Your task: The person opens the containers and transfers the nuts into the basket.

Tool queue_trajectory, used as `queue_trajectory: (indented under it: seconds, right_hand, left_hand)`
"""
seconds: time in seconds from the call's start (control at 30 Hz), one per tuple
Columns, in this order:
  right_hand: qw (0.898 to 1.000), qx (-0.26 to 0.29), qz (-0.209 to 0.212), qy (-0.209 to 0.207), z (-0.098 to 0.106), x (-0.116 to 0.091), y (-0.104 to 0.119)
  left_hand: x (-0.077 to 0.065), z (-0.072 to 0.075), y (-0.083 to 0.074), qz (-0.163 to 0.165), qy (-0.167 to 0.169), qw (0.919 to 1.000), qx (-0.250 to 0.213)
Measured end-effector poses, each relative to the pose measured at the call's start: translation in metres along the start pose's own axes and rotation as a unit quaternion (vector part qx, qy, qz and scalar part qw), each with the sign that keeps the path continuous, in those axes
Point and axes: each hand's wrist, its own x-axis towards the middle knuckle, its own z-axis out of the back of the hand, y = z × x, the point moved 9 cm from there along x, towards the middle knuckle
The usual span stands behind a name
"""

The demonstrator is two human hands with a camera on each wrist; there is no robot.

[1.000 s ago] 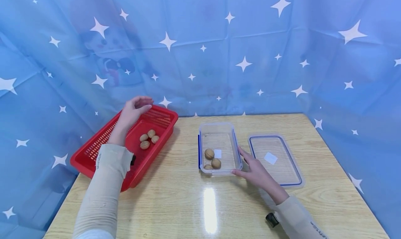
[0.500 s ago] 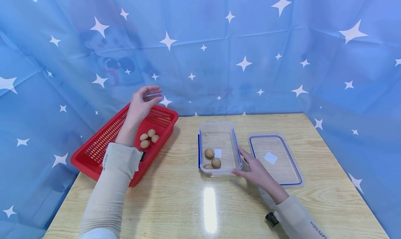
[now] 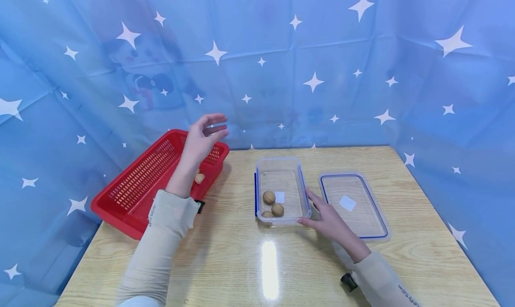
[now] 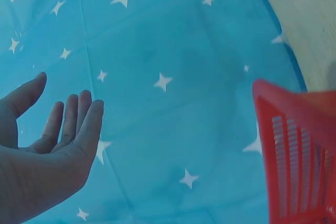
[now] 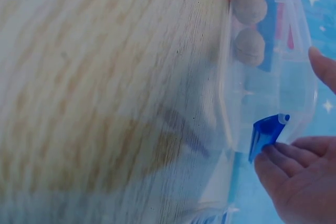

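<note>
Blue starry cloth [image 3: 273, 39] hangs behind a wooden table [image 3: 225, 262]. Over the far end of the red basket [image 3: 138, 184], the left hand [image 3: 203, 137] is empty, fingers loosely bent, thumb apart. Below its wrist, nuts [image 3: 199, 178] lie in the basket, partly hidden by the arm. The right hand [image 3: 327, 220] grips the near right corner of the box [image 3: 283, 221], fingers at a blue latch [image 5: 269, 132]. Left of that hand, three more nuts [image 3: 268, 197] sit inside the box; just right of it lies the lid [image 3: 350, 186].
</note>
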Motion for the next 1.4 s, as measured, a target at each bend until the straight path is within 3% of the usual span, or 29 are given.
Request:
queue_trajectory:
  seconds: [0.33,0.63,1.07,1.23,1.4]
  right_hand:
    - [1.000,0.004,-0.001,0.003,0.000,-0.001,0.001]
    - [1.000,0.005,0.000,0.005,0.000,0.000,0.000]
    - [1.000,0.007,0.010,0.002,-0.001,0.001,0.001]
    - [1.000,0.011,0.014,-0.002,0.000,0.001,0.002]
    - [1.000,0.013,0.017,-0.002,-0.001,0.001,0.002]
  left_hand:
    - [-0.005,-0.040,0.017,-0.010,0.021,0.9990,-0.038]
    - [-0.016,-0.076,0.040,0.018,0.052,0.9963,-0.066]
    - [-0.036,-0.127,0.080,0.058,0.077,0.9933,-0.064]
    - [-0.046,-0.147,0.092,0.078,0.118,0.9872,-0.074]
    - [-0.056,-0.164,0.095,0.093,0.162,0.9797,-0.073]
